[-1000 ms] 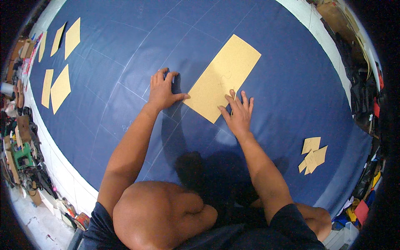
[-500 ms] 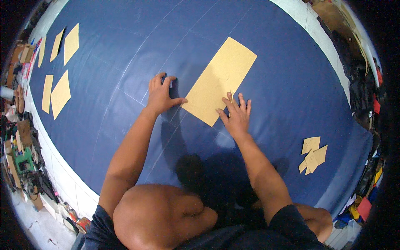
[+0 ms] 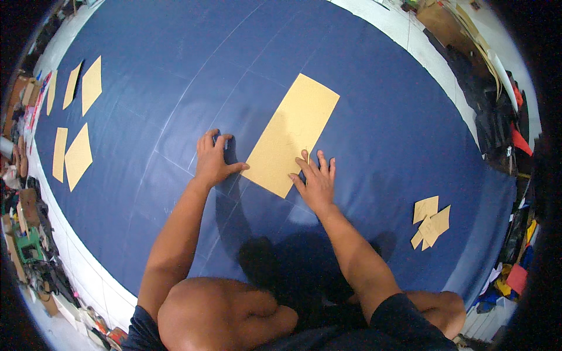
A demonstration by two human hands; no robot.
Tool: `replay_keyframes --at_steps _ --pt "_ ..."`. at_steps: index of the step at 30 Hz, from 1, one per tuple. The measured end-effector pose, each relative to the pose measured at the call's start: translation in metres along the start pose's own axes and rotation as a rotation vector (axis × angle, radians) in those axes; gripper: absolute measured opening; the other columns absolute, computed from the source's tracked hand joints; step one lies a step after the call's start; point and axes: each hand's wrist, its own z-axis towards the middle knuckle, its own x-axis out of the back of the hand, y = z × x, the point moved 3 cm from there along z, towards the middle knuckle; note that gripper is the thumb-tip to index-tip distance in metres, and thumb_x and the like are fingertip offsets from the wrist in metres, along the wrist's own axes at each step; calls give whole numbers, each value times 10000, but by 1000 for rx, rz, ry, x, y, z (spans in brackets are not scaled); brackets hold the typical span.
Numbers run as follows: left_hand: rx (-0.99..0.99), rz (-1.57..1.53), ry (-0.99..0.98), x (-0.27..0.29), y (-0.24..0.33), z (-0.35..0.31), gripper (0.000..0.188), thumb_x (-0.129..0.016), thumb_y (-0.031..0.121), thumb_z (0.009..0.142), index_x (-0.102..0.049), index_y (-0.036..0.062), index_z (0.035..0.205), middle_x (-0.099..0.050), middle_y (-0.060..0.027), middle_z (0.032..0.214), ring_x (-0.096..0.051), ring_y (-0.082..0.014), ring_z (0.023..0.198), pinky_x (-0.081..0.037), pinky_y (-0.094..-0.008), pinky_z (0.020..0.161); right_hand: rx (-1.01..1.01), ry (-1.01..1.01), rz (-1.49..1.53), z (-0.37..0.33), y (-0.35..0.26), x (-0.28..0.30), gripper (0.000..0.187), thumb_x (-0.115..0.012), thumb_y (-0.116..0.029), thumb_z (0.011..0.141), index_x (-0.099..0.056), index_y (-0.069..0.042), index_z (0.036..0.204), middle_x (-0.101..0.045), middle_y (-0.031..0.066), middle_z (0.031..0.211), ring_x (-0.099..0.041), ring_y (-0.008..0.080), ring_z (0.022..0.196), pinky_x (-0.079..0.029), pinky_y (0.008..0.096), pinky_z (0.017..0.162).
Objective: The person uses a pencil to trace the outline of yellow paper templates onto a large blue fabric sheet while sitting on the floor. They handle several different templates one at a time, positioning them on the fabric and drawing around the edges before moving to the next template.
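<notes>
A large yellow-tan rectangular card (image 3: 287, 137) lies at a slant on a blue sheet (image 3: 374, 175) marked with pale lines. My left hand (image 3: 213, 159) is open at the card's left side. Its thumb touches the lower left corner, and its bent fingers rest on the sheet. At the lower right edge is my right hand (image 3: 317, 181), its thumb and a fingertip on the card and the other fingers spread. A thin, pale, pen-like stick (image 3: 308, 159) shows between its fingers; its full shape is hidden.
Several yellow card pieces (image 3: 92, 88) lie apart at the far left. Smaller card pieces (image 3: 433, 227) overlap at the right. Mixed clutter (image 3: 35, 234) lines the white floor (image 3: 96, 281) on the left, with dark material and coloured scraps (image 3: 516, 278) on the right.
The whole view has shifted, so the card and sheet appear lower and slightly left. Both hands keep their places against the card.
</notes>
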Motion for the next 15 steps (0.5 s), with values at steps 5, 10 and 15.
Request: replay_keyframes --at_steps 5,10,15 --pt "-21 0 16 0 -2 -1 967 -962 527 548 -581 149 1352 -441 -241 1455 -394 -452 1371 -335 -557 1142 -5 -11 22 -1 -1 1 520 -650 -498 949 -638 -179 1359 -509 36 1552 -354 402 1476 -126 644 1222" --pt "-25 -8 11 0 2 -3 929 -967 488 570 -586 133 1339 -429 -245 1451 -379 -451 1368 -327 -545 1142 -17 -21 30 -4 -2 2 516 -630 -497 961 -632 -177 1366 -498 35 1563 -343 402 1482 -118 641 1223" --pt "-30 -25 29 -5 -2 1 918 -955 508 586 -588 134 1340 -444 -258 1451 -406 -464 1352 -344 -556 1130 -9 -18 30 -3 1 2 506 -619 -480 972 -615 -183 1382 -500 35 1560 -335 401 1489 -118 642 1222"
